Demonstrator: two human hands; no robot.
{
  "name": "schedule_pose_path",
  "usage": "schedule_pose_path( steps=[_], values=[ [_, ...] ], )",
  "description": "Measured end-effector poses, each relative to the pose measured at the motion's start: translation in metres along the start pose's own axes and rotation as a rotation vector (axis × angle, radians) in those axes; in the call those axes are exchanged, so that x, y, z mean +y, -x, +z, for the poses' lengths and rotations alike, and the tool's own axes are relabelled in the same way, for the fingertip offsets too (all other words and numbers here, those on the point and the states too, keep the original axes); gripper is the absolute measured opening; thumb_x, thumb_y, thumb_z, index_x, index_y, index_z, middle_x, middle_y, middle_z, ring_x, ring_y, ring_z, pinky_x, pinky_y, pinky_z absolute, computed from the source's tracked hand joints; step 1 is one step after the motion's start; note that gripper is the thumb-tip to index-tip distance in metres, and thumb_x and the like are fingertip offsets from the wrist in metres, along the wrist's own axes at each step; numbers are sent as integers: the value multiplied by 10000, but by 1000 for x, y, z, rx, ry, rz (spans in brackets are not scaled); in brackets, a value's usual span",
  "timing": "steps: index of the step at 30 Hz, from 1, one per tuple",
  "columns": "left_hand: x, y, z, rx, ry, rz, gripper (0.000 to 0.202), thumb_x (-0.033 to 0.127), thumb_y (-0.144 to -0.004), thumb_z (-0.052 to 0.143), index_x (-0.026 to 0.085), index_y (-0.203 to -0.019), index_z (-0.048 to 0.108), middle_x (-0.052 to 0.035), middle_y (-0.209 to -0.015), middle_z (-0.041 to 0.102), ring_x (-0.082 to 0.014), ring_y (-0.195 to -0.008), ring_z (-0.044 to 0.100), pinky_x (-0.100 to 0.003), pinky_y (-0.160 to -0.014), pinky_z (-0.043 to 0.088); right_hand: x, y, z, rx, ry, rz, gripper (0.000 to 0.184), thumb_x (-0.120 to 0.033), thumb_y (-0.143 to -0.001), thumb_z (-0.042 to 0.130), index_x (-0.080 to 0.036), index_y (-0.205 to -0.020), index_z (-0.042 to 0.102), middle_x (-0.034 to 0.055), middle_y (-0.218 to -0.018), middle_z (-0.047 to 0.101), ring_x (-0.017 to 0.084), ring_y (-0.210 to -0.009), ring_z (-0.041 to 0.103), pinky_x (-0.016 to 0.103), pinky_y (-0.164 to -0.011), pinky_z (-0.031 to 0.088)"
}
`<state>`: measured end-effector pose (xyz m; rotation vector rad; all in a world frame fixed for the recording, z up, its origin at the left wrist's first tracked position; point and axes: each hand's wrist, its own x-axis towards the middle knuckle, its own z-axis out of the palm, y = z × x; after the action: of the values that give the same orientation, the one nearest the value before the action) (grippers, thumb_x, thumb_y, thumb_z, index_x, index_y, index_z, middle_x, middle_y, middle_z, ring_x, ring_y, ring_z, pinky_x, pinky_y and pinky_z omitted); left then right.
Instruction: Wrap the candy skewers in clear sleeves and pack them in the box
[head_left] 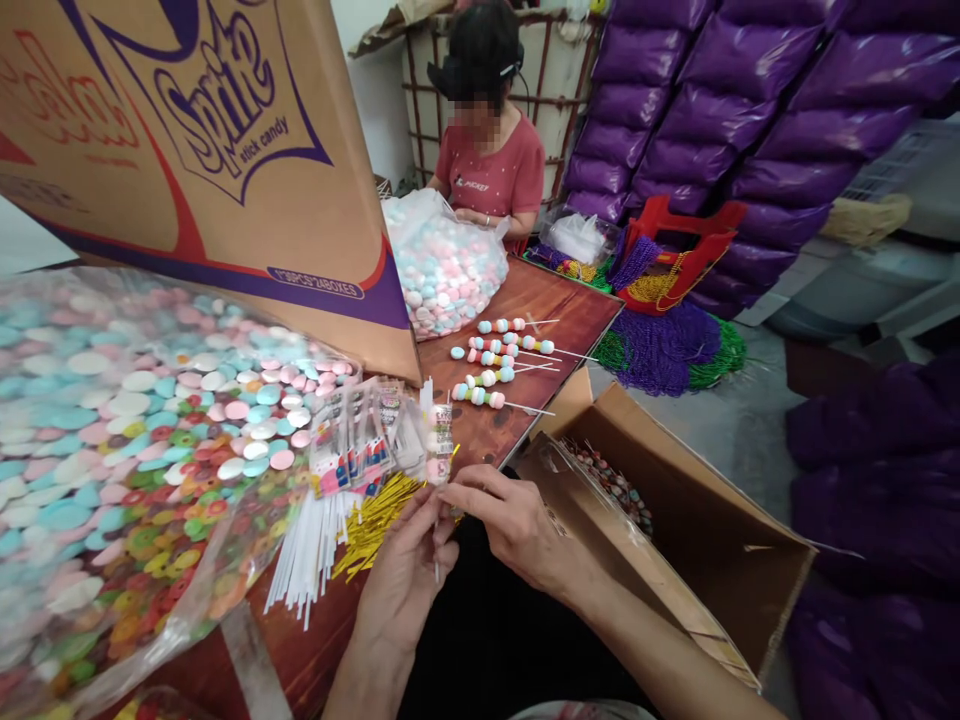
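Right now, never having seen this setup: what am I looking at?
No machine here: one picture, from a camera worn on the person's head, looking forward and down at their bare hands. The left hand holds a wrapped candy stick; the right hand's fingers are at the wrapper's lower end. On the table lie a clear bag of candies, printed wrappers, white sticks, gold ties and candy skewers. Beyond is a co-worker.
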<state>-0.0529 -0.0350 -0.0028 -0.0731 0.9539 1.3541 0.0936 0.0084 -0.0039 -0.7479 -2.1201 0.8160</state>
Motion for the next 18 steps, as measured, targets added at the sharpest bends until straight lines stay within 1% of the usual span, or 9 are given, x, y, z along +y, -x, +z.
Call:
schedule_pose_path(
  steps=[2, 4, 6, 7, 10, 12, 15, 16, 18],
  values=[
    [0, 0, 1, -3, 49, -67, 207, 73, -715, 776, 140, -858, 642, 30, -690, 570, -52, -521, 495, -118, -398, 338, 6, 0, -3, 37, 121, -159, 340, -116, -979, 413, -231, -1143, 688, 88, -1111, 725, 171, -909, 668, 294, -751, 486],
    [-2, 2, 2, 22, 84, -122, 130, 39, -794, 678, 139, -865, 633, 30, -676, 563, -58, -511, 502, -119, -383, 332, 10, -3, -5, 99, 268, -294, 269, -122, -976, 473, -211, -1096, 695, 66, -1021, 752, 148, -771, 651, 284, -673, 467],
    [-6, 4, 5, 36, 113, -145, 110, 29, -858, 592, 133, -865, 630, 26, -669, 568, -62, -513, 517, -129, -401, 370, 10, -6, -4, 144, 368, -383, 211, -126, -976, 490, -180, -1021, 689, 56, -930, 750, 138, -698, 610, 283, -624, 437],
    [-8, 5, 6, 34, 128, -139, 127, 27, -882, 557, 129, -873, 633, 20, -683, 583, -64, -532, 538, -140, -439, 415, 10, -8, -2, 159, 395, -397, 200, -129, -979, 483, -168, -985, 679, 59, -891, 738, 141, -692, 596, 286, -621, 430],
    [-12, 6, 11, 6, 171, -82, 179, 47, -934, 498, 134, -930, 654, -3, -798, 656, -74, -647, 613, -194, -629, 526, 6, -10, 11, 254, 428, -305, 223, -127, -983, 432, -163, -884, 628, 64, -784, 667, 157, -697, 560, 296, -636, 416],
    [-11, 5, 14, -48, 161, -87, 201, 147, -981, 469, 138, -972, 670, -30, -875, 684, -95, -723, 641, -235, -720, 542, 3, -9, 19, 331, 388, -183, 232, -135, -984, 404, -174, -846, 587, 56, -745, 610, 163, -690, 528, 298, -638, 404],
    [-6, 3, 13, -185, 90, -166, 390, 429, -1002, 426, 146, -1036, 691, -92, -998, 701, -167, -872, 663, -323, -813, 543, -1, -5, 19, 362, 159, 42, 209, -166, -991, 408, -191, -819, 525, 36, -767, 564, 155, -712, 517, 282, -657, 410],
    [-6, 3, 12, -223, 54, -163, 444, 504, -984, 422, 162, -1058, 696, -105, -1061, 699, -194, -941, 661, -353, -842, 537, -4, -4, 15, 351, 61, 117, 199, -173, -991, 417, -196, -815, 508, 26, -779, 557, 147, -721, 520, 272, -666, 415],
    [-6, 2, 9, -264, -23, -88, 472, 580, -946, 449, 203, -1059, 709, -106, -1154, 689, -237, -1048, 643, -393, -882, 519, -9, -2, 4, 314, -96, 212, 192, -183, -988, 436, -203, -803, 486, 7, -787, 546, 131, -728, 522, 252, -676, 418]
  ],
)
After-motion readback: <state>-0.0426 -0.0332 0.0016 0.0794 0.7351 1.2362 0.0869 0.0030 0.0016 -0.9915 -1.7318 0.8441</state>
